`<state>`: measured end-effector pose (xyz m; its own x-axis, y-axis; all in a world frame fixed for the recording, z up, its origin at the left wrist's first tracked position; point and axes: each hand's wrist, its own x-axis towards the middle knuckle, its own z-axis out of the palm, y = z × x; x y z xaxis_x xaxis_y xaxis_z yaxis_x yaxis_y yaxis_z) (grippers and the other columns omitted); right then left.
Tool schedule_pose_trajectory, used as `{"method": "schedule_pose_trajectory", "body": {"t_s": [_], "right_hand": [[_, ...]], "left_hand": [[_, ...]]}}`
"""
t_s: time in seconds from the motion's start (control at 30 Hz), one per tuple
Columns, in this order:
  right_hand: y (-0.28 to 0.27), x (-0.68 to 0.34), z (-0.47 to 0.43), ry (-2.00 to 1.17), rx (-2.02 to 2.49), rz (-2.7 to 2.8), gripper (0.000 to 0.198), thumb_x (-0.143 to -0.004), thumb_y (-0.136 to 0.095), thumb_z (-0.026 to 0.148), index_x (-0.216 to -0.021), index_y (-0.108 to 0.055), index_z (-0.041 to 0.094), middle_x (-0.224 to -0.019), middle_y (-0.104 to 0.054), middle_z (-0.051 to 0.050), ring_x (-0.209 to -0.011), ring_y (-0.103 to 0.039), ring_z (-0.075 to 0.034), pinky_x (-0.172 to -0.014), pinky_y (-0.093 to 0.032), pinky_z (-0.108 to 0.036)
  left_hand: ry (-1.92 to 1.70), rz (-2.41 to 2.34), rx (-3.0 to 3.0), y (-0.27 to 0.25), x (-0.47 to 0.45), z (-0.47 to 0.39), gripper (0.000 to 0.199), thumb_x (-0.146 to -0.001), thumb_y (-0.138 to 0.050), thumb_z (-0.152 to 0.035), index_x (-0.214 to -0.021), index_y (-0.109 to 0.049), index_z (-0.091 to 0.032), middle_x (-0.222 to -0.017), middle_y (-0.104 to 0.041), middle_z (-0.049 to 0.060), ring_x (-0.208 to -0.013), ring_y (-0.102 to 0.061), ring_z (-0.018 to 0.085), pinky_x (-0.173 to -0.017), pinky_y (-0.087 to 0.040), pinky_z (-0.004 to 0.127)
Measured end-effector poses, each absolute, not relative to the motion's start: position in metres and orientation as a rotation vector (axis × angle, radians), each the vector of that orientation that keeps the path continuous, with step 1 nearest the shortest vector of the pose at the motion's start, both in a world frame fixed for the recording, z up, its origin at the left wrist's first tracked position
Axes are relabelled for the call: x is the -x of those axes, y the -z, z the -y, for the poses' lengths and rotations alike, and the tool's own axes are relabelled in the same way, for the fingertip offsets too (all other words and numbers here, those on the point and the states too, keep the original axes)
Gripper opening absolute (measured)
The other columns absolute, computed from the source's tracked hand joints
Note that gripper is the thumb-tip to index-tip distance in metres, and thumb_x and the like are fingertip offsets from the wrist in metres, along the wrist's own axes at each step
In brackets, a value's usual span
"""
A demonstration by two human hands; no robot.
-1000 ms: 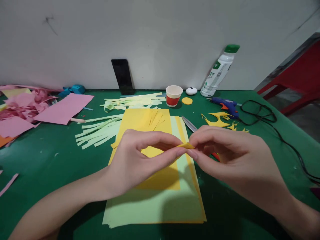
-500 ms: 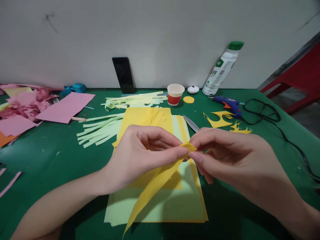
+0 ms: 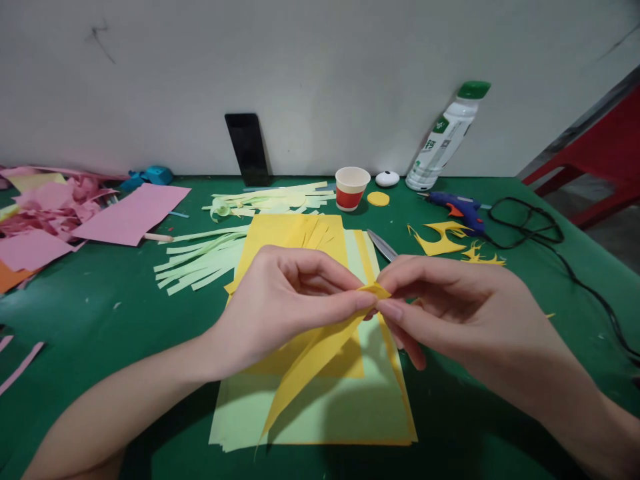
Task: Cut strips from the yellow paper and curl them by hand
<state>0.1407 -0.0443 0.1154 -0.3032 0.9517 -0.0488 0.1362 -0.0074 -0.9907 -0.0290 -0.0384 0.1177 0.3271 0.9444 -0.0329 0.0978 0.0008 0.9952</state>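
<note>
A long yellow paper strip (image 3: 313, 373) is pinched at its upper end between both hands, its pointed tail hanging down toward me. My left hand (image 3: 285, 300) closes thumb and fingers on the strip from the left. From the right, the thumb and forefinger of my right hand (image 3: 450, 307) grip the folded tip. Below them lies a stack of pale green paper (image 3: 300, 417) with a yellow sheet (image 3: 270, 233) on top. Thin slits or strips show on that yellow sheet. Scissors (image 3: 383, 245) poke out behind my right hand, their handles hidden.
Fringed green strips (image 3: 200, 263) lie left of the stack, pink paper scraps (image 3: 55, 207) farther left. At the back are a phone (image 3: 247, 150), a paper cup (image 3: 351, 190) and a tilted bottle (image 3: 447, 140). A blue glue gun (image 3: 457, 207) with black cord and yellow offcuts (image 3: 440, 241) sit right.
The strip's hanging tail has swung slightly up and to the right. Both hands keep their pinch at its upper end, and the folded tip has turned a little.
</note>
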Motion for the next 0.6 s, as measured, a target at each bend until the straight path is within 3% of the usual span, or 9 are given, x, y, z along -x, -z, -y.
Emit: {"method": "schedule_pose_trajectory", "body": {"t_s": [0.33, 0.6], "right_hand": [[-0.113, -0.144, 0.04, -1.627, 1.102, 1.458, 0.015, -0.068, -0.063, 0.02, -0.057, -0.053, 0.018, -0.049, -0.053, 0.004, -0.038, -0.049, -0.006, -0.034, -0.042, -0.015], [-0.114, -0.147, 0.032, -1.552, 1.221, 1.481, 0.015, -0.067, -0.06, 0.014, -0.057, -0.049, 0.018, -0.038, -0.049, 0.008, -0.033, -0.044, -0.003, -0.034, -0.036, -0.012]], "left_hand": [[-0.866, -1.044, -1.503, -0.118, 0.03, 0.035, 0.003, -0.066, -0.071, -0.023, -0.065, -0.07, -0.021, -0.062, -0.068, -0.005, -0.054, -0.06, 0.007, -0.046, -0.045, 0.011], [-0.725, -1.12, -1.632, -0.113, 0.032, 0.029, 0.016, -0.072, -0.064, -0.035, -0.075, -0.071, -0.022, -0.07, -0.07, -0.002, -0.061, -0.061, 0.01, -0.051, -0.045, 0.015]]}}
